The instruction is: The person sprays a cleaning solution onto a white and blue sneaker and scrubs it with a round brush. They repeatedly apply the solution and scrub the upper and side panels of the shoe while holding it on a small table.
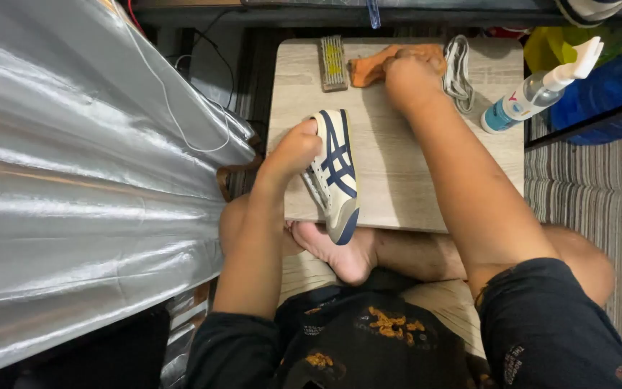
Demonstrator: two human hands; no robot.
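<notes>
My left hand [293,150] grips a cream sneaker with dark blue stripes [336,173], holding it on its side at the near left part of a small wooden table [397,180]. My right hand [408,72] reaches to the far edge of the table and rests on an orange cloth [368,68], fingers closed on it. The sneaker's toe points toward me, over the table's near edge.
A small brush [333,63] lies beside the cloth at the back left. White shoelaces [458,68] lie at the back right, with a spray bottle [534,94] past them. Silver sheeting [73,180] fills the left. I sit cross-legged, with a bare foot [340,252] under the table edge and a striped rug [592,202] to the right.
</notes>
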